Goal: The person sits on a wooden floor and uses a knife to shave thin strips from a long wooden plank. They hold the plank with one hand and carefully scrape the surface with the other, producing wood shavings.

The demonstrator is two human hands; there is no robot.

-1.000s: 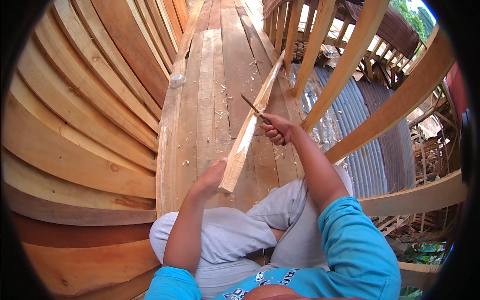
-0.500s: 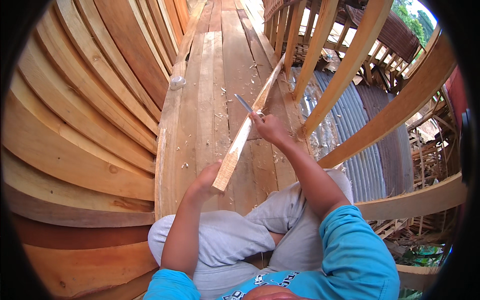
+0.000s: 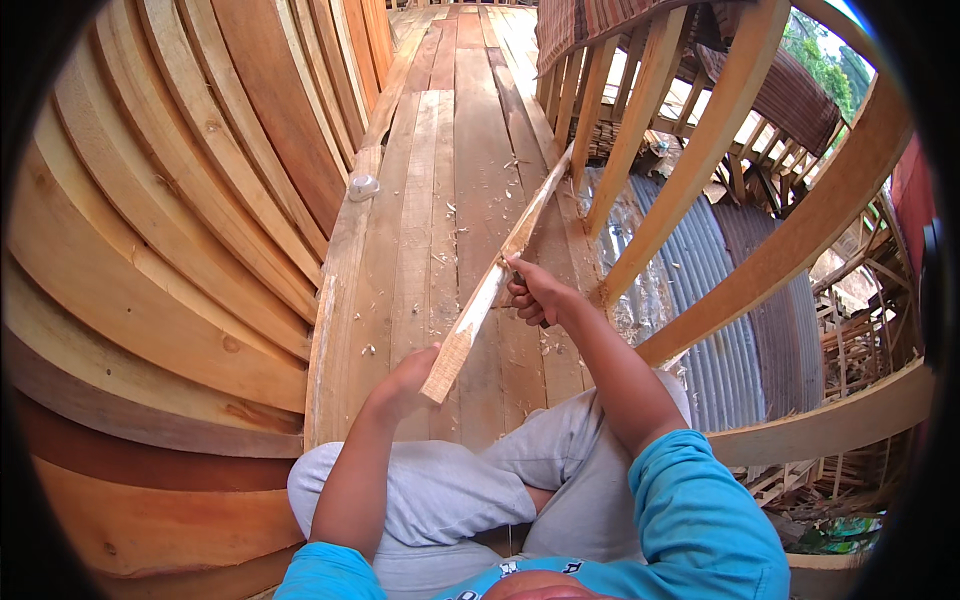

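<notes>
A long wooden stick (image 3: 456,352) slants away from me, its near end toward my lap and its far end by the railing. Pale, freshly cut wood shows along its middle. My left hand (image 3: 405,380) is closed around the near end from the left, with most of its fingers hidden beneath. My right hand (image 3: 540,293) grips a knife (image 3: 545,323) close against the stick's middle. The dark handle end pokes out below the fist; the blade can hardly be made out.
Curled shavings lie over the plank floor (image 3: 420,260). A small clear plastic container (image 3: 363,187) stands at the left by a wall of upright boards (image 3: 180,230). On the right runs a wooden railing (image 3: 690,160), with corrugated metal sheets (image 3: 700,290) beyond. My crossed legs are close below.
The knife has turned in my right hand: its blade stuck out to the far left before and is now mostly out of sight. The view has tilted up a little.
</notes>
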